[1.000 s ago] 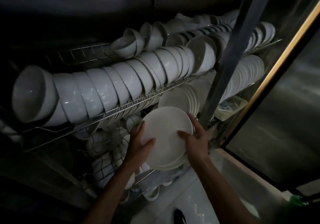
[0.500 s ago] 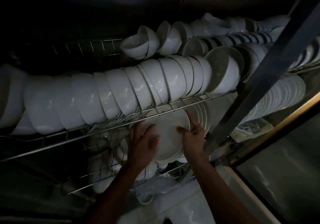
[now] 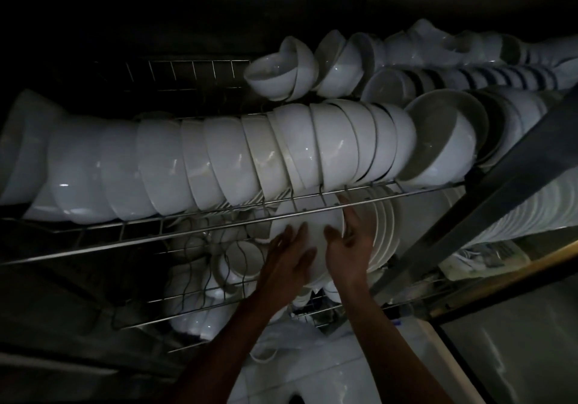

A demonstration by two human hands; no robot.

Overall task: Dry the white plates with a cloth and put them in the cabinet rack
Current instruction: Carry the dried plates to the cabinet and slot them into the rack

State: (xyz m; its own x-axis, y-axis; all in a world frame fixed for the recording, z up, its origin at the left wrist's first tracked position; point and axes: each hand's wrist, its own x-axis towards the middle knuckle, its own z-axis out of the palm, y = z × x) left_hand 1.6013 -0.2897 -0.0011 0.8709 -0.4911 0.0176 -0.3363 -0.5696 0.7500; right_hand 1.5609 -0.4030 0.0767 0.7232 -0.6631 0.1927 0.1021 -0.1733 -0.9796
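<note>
A small stack of white plates (image 3: 312, 225) stands on edge in the lower wire rack (image 3: 219, 302) of the dark cabinet, partly hidden behind the upper shelf's front wire. My left hand (image 3: 286, 263) lies flat against the plates' face with fingers spread. My right hand (image 3: 348, 244) holds their right rim, thumb on the face and fingers behind. More white plates (image 3: 386, 235) stand on edge just right of them. No cloth is in view.
The upper wire shelf (image 3: 187, 228) carries a long row of nested white bowls (image 3: 237, 166), with more bowls (image 3: 328, 66) behind. A dark metal post (image 3: 488, 191) slants at the right, with stacked plates (image 3: 538, 210) beyond it. Cups (image 3: 237, 263) sit in the lower rack's left.
Both hands have pushed the plates up and deeper into the lower rack, under the bowl shelf. My left hand has flattened on the face. The view moved closer to the cabinet.
</note>
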